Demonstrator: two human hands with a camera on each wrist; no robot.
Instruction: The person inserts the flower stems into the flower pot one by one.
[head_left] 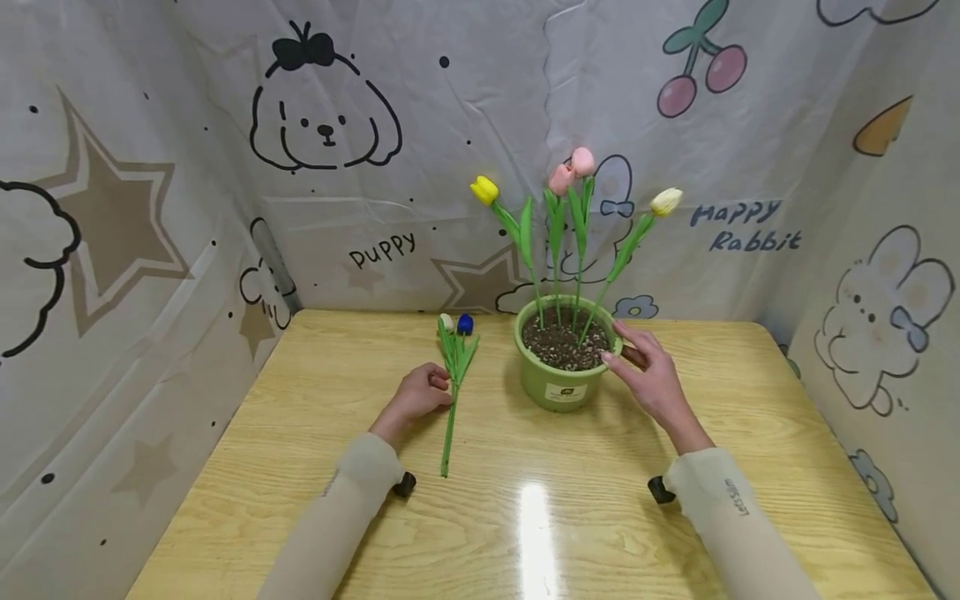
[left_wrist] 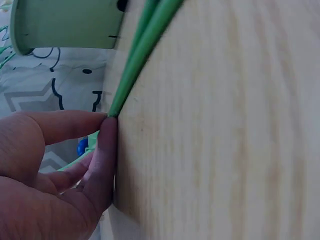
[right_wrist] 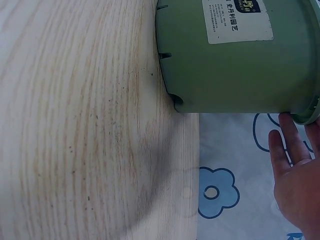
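Two artificial tulips lie side by side on the table, one with a blue head and one with a white head. My left hand pinches their green stems between thumb and forefinger, close to the tabletop. To the right stands a green flowerpot filled with dark soil. Planted in it are a yellow tulip, two pink tulips and a cream tulip. My right hand holds the pot's right rim; in the right wrist view its fingers touch just under the rim, and the thumb is hidden.
The wooden table carries the pot near its back edge. A printed cloth hangs behind and on both sides, close to the tulip heads. A white label is stuck on the pot's front.
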